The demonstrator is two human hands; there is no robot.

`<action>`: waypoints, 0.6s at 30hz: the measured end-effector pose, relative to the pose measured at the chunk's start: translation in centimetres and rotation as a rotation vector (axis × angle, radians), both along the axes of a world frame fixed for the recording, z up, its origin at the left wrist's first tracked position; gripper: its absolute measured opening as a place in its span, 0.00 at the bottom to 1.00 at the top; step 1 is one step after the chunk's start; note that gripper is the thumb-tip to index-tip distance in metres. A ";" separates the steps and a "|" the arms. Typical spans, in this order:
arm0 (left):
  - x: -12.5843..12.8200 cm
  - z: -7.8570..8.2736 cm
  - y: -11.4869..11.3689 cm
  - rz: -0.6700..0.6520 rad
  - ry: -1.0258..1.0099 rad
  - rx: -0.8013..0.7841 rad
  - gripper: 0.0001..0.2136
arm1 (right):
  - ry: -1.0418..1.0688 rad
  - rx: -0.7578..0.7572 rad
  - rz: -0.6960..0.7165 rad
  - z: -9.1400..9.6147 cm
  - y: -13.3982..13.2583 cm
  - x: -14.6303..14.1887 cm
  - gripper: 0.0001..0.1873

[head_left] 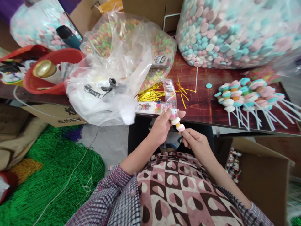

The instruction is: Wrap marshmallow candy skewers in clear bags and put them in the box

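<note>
Over the table's front edge, my left hand [160, 128] pinches a narrow clear bag [169, 92] around the upper end of a marshmallow skewer [180, 127]. The skewer's pink, white and orange pieces show between my hands. Its lower end is gripped by the closed fingers of my right hand [195, 140], which hide most of the stick. Just behind my left hand lies a stack of printed clear bags [149, 107]. Gold twist ties [151, 94] are heaped beside it, with several scattered to the right.
Marshmallow skewers [252, 94] are piled at the table's right. Behind stand big bags of marshmallows [225, 37] and ring-shaped candy [157, 73]. A crumpled plastic bag [110, 103] and red basin [44, 89] lie left. An open carton [261, 185] sits below right; green cords [54, 166] cover the floor.
</note>
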State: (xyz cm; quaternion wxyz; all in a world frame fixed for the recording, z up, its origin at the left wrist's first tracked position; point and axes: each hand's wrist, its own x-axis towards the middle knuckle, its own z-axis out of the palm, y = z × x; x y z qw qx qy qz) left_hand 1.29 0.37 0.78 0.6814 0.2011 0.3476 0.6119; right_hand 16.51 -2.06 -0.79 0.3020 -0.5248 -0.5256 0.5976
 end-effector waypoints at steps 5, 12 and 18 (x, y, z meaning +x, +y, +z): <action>0.5 -0.2 -0.2 0.022 0.028 -0.021 0.16 | -0.025 -0.028 0.071 0.2 0.4 0.0 0.20; 1.1 -0.9 -1.2 0.000 0.035 -0.075 0.17 | 0.196 -0.078 -0.066 1.1 -0.3 -0.5 0.29; 2.0 -0.9 -2.0 -0.065 0.081 -0.035 0.18 | -0.156 0.282 -0.052 1.1 -0.3 -1.4 0.25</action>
